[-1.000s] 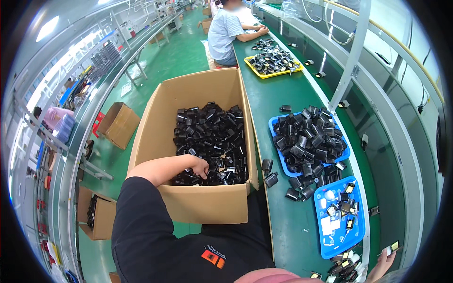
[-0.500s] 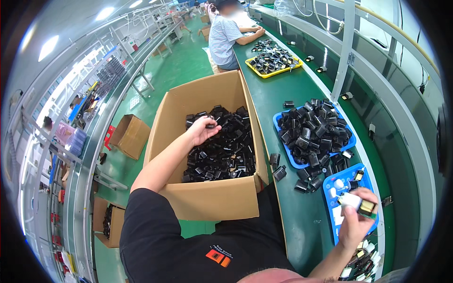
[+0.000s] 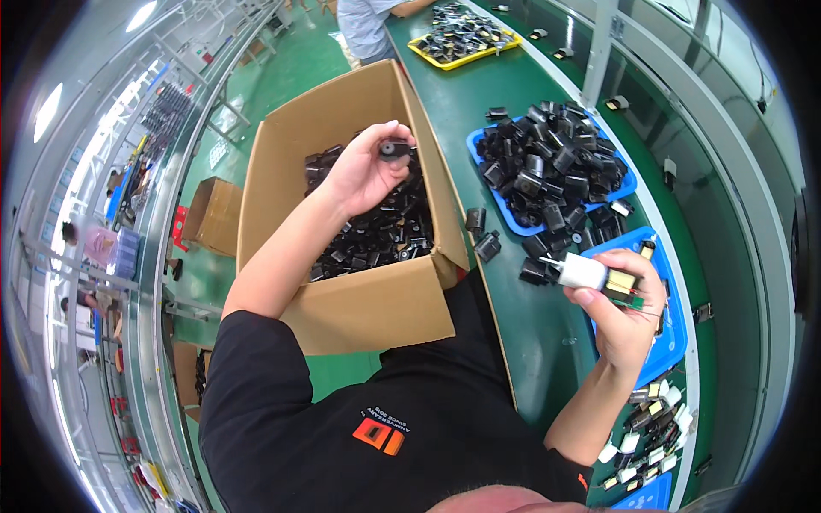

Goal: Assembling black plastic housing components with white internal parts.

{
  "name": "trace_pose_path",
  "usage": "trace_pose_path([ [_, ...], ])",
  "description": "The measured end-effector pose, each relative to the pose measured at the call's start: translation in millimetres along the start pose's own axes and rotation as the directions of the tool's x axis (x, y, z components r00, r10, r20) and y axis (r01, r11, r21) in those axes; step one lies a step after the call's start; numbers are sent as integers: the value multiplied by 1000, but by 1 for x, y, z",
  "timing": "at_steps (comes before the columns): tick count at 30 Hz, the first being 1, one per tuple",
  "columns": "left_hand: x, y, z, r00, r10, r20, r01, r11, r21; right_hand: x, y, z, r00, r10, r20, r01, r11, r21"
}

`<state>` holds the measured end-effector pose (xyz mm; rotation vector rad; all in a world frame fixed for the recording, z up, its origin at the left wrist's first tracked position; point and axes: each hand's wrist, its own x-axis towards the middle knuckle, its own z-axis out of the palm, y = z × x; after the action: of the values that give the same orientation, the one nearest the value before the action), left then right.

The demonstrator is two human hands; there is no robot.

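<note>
My left hand [image 3: 355,175] is curled around a small black plastic housing [image 3: 395,150], above the open cardboard box [image 3: 368,321]. Many similar black housings [image 3: 389,227] lie loose inside that box. Over the green bench, my right hand [image 3: 629,321] pinches a charger's inner assembly [image 3: 586,272]. Its white plug end with metal prongs points left; a yellow-wrapped part and a bit of green circuit board show by the fingers. Below this hand sits a blue tray [image 3: 669,359], partly covered by hand and wrist. The two held parts are well apart.
A blue tray [image 3: 523,229] heaped with black housings stands farther up the bench [image 3: 547,368], a few housings loose beside it. Beyond is a yellow tray [image 3: 446,66] of parts near a seated person [image 3: 366,30]. White-and-black units [image 3: 654,423] lie piled at lower right.
My left hand has lifted toward the box's right side with the black housing. My right hand has moved up and left from over the lower blue tray, still holding the charger assembly. The view has shifted.
</note>
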<state>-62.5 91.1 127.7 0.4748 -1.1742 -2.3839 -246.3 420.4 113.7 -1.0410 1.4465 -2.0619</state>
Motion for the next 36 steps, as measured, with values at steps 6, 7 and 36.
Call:
trace_pose_path([
  [6, -4, -46, 77, 889, -182, 420, 150, 983, 107, 4, 1, 9, 980, -189, -62, 187, 982, -34],
  [7, -6, -53, 89, 899, -234, 371, 183, 969, 167, 8, 1, 10, 962, -269, -45, 264, 960, -88],
  [36, -4, -102, 98, 857, -64, 512, -322, 709, 628, 16, 36, 11, 991, 29, -127, -16, 995, 101],
])
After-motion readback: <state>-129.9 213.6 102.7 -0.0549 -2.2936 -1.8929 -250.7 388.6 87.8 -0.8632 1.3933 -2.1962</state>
